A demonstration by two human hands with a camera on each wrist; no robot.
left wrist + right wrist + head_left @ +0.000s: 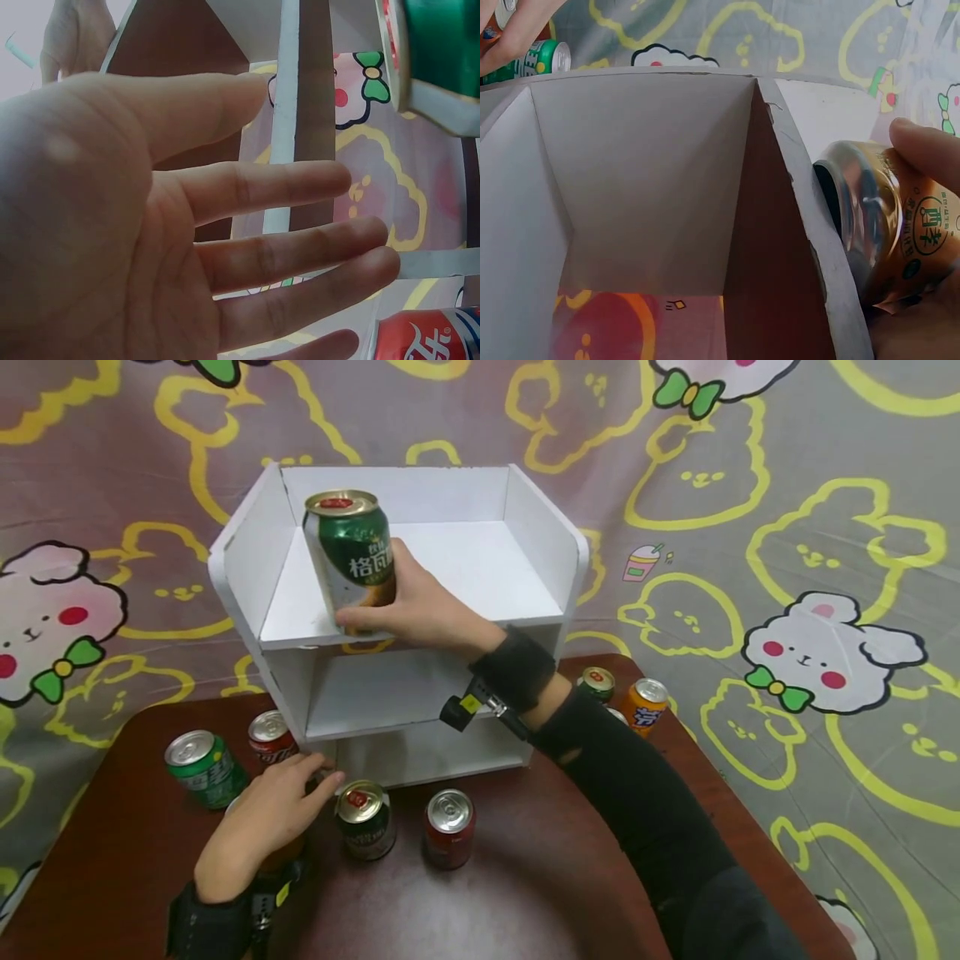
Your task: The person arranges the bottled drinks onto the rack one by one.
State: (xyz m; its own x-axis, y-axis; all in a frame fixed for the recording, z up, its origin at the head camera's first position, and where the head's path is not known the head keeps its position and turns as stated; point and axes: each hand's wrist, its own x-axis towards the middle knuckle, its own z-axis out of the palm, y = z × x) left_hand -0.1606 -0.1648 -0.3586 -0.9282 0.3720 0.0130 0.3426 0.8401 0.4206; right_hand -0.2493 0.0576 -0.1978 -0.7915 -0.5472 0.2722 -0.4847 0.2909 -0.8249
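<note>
My right hand [408,602] grips a green, white and gold drink can [352,552] upright, thumb across its near side. The can is at the left front of the top board of a white shelf unit [465,560]. In the right wrist view its gold side [907,217] shows close to the board's edge; I cannot tell whether it touches. My left hand [273,806] holds nothing, and the left wrist view shows its fingers [270,251] spread and nearly straight. It hovers by the unit's lower left corner, partly covering a can beneath it.
Before the unit stand a dark can with a red tab [365,822] and a red can [450,828]. On the left are a green can [206,768] and a red cola can [272,737]. An orange can [645,706] and a green can [597,682] stand right, on the brown table [570,877].
</note>
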